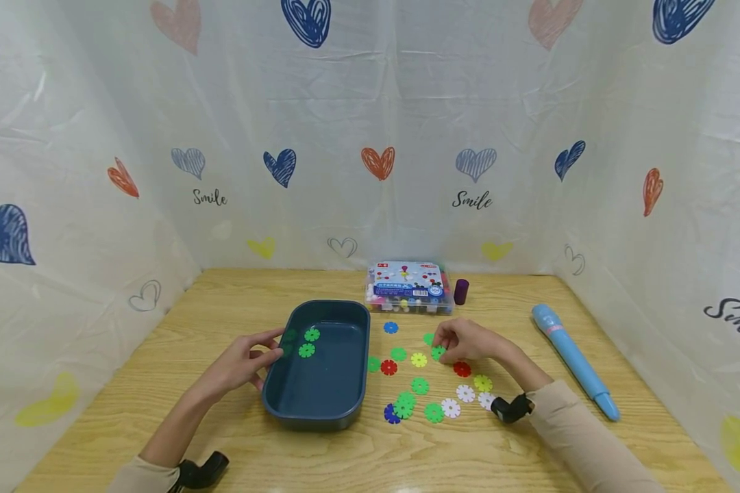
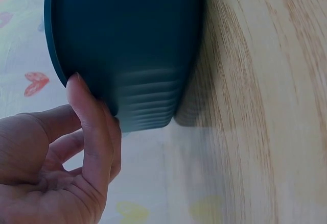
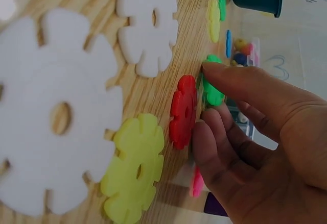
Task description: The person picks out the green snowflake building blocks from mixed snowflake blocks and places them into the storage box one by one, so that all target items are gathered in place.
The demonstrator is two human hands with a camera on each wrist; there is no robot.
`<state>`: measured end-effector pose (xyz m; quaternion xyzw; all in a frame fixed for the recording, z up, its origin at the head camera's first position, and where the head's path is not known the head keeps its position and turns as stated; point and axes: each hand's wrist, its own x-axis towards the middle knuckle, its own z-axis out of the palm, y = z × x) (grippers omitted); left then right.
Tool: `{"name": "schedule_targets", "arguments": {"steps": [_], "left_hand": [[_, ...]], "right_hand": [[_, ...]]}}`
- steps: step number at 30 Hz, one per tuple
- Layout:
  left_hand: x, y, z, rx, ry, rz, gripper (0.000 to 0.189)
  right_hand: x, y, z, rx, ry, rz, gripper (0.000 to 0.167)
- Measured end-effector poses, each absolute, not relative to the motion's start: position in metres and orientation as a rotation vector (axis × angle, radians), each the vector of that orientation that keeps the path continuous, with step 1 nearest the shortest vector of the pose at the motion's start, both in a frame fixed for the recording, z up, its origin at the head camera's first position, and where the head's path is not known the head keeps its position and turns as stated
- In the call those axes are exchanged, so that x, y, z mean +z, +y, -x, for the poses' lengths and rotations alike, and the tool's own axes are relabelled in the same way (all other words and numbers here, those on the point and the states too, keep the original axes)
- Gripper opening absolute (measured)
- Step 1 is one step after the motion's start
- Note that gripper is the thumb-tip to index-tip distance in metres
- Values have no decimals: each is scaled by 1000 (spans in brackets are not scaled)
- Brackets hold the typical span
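Observation:
My left hand (image 1: 244, 359) holds the left rim of a dark blue-green plastic tub (image 1: 314, 394), and its fingertips touch that rim in the left wrist view. Two green notched discs (image 1: 306, 350) lie inside the tub. Right of the tub, my right hand (image 1: 469, 340) pinches another green notched disc (image 3: 213, 89) at tabletop level, between thumb and fingers. Close by that hand lies a red disc (image 3: 183, 113), with a yellow disc (image 3: 135, 168) and white discs (image 3: 148, 27) nearer the right wrist camera. A pink piece (image 3: 197, 181) shows partly under the fingers.
More discs are scattered between tub and right arm, including a yellow one (image 1: 418, 359), a light blue one (image 1: 391, 327) and a dark blue one (image 1: 391, 413). Behind them stand a clear boxed set (image 1: 408, 286) and a purple cylinder (image 1: 461, 292). A blue microphone-shaped stick (image 1: 576, 363) lies at right.

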<state>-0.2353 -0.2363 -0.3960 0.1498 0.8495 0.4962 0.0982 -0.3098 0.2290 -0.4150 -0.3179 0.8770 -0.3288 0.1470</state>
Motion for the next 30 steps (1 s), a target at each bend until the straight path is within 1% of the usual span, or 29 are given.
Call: {"name": "schedule_targets", "arguments": {"steps": [5,11,19,30], "left_hand": [[-396,-236,236,1470,2513,-444,54],[-396,-237,236,1469,2515,-449,54],[-396,-237,236,1462,2515,-476,55],[-397,-237,236,1453,2519,-488,55]], "right_hand": [[-417,229,312,-965,2578,867,22],[-419,230,313,-927,2669,840,14],[-414,234,313,-961,2640,843,19],[-405,235,313,-1012,2600,909,20]]}}
